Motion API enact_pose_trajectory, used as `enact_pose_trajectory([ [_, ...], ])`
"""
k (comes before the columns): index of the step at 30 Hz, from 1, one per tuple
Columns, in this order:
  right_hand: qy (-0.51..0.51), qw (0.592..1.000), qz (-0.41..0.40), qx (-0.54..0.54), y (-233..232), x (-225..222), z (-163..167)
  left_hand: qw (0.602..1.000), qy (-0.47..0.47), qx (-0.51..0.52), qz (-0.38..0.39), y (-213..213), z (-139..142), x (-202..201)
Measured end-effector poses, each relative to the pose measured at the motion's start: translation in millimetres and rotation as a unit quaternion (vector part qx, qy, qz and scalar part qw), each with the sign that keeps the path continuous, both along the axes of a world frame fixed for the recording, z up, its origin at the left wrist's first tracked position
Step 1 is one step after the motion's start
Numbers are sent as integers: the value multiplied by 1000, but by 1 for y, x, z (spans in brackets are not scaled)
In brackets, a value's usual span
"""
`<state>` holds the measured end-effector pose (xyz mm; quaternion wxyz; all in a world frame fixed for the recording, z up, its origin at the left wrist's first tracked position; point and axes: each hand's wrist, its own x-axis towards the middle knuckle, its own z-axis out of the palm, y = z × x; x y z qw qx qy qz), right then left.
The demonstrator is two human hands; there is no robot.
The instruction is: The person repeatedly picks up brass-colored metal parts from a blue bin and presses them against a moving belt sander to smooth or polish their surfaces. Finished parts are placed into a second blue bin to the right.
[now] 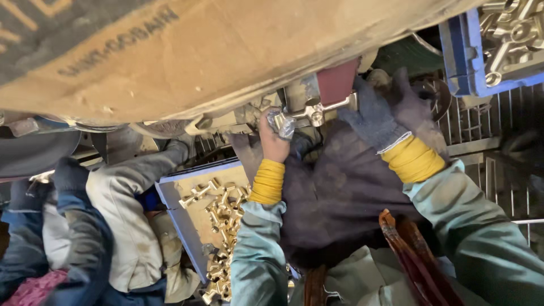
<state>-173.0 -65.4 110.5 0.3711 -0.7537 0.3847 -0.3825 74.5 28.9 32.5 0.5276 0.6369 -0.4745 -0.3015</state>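
Note:
My left hand (273, 139), in a yellow cuff and teal sleeve, grips one end of a silvery T-shaped metal fitting (310, 112). My right hand (378, 116), in a dark grey glove, holds the fitting's other end. Together they press it against a reddish abrasive belt (338, 81) on a machine just under a big cardboard sheet (198, 51). A dark cloth (340, 198) lies over my lap below the hands.
A blue tray (173, 207) of brass-coloured fittings (224, 218) sits at my lower left. A blue crate (462, 54) with shiny fittings (510, 34) is at the top right above a wire rack (481, 122). Another person in a grey jacket (127, 215) crouches at the left.

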Motion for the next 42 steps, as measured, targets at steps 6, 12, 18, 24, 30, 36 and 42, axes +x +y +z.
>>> enact_pose_trajectory([
  [6, 78, 949, 62, 300, -26, 2, -23, 975, -2, 219, 40, -36, -56, 11],
  [12, 24, 921, 22, 389, -18, 2, -16, 977, 14, 211, 26, -37, -64, 14],
  [18, 19, 996, -30, 87, 8, 5, 23, 999, 41, 4, -16, -12, 2, -1],
  [24, 41, 989, 57, -131, 39, -25, 72, 915, 363, 178, -13, 28, 37, -22],
  [30, -33, 995, 88, -25, 68, -56, 90, 916, 327, 180, -150, 68, 55, -24],
  [36, -70, 936, -41, 342, 69, -68, 69, 960, 162, 48, -224, 47, 51, -35],
  [42, -74, 883, -71, 457, 12, -51, 28, 967, 147, 184, -94, -10, -4, -46],
])
